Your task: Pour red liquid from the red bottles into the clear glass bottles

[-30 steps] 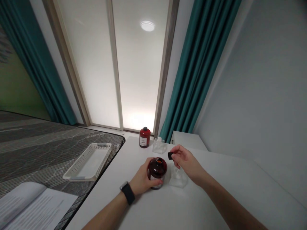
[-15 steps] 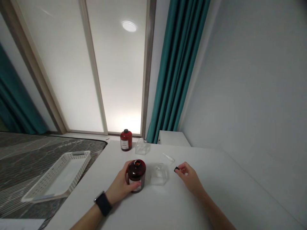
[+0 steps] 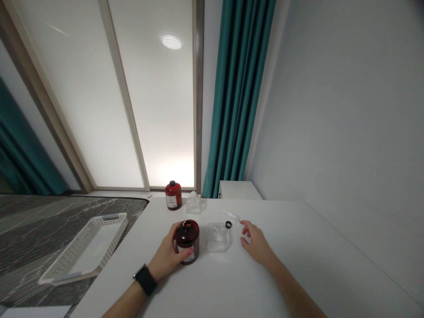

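Dark red-brown bottle (image 3: 187,237), neck uncovered, is the reference: upright on the white table (image 3: 212,289), left hand (image 3: 166,257) clamped round it. To its right: clear container (image 3: 217,240), black cap (image 3: 226,225), then right hand (image 3: 255,245), fingers apart, holding 0 items. Step looks like uncapping, cap set down; next move probably calls for a steady bottle and a free right hand.

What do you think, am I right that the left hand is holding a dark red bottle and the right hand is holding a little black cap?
Not quite: the right hand is open and holds nothing. The head view shows the little black cap lying on the white table. The left hand is holding a dark red bottle.
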Motion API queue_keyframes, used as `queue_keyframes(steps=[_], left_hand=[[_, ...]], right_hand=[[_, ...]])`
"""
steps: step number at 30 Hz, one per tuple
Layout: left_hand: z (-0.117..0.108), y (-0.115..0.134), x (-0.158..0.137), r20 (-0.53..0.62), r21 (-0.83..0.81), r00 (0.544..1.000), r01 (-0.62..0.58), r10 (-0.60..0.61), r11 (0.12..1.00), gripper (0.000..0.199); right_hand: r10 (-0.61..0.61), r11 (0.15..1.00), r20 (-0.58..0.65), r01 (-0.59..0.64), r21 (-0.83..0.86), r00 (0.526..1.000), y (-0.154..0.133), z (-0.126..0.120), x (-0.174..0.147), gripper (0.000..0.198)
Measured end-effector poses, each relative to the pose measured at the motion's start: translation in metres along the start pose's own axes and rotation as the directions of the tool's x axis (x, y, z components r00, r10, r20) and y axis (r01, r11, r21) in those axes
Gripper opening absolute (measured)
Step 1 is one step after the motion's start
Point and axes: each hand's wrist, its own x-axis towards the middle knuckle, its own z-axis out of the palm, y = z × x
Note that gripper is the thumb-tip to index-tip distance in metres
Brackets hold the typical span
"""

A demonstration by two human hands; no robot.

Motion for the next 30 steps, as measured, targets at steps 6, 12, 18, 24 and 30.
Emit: queue_keyframes(steps=[6,12,18,24,30], left_hand=[[-0.001,0.003,0.001,-0.003,-0.009,1.000,-0.020,0.020,1.000,0.061],[-0.001,-0.006,0.000,0.007,-0.005,1.000,-0.020,0.020,1.000,0.063],[-0.002,-0.012,0.000,0.006,-0.013,1.000,-0.028,0.028,1.000,0.062],[-0.002,-0.010,0.000,0.017,-0.015,1.000,-0.016,0.016,1.000,0.063],[-0.002,-0.011,0.000,0.017,-0.013,1.000,-0.017,0.018,1.000,0.064]], right_hand=[[-0.080,0.991,0.074,0.087,-0.105,0.994,-0.013,-0.009,0.000,0.050],[-0.236,0.947,0.208,0.273,-0.170,0.949,-0.030,-0.015,0.033,0.055],[-0.312,0.905,0.299,0.378,-0.197,0.902,-0.037,-0.004,0.061,0.025],[-0.350,0.885,0.317,0.423,-0.197,0.881,-0.031,-0.009,0.055,0.019],[-0.399,0.880,0.261,0.447,-0.161,0.879,-0.025,-0.020,0.043,0.020]])
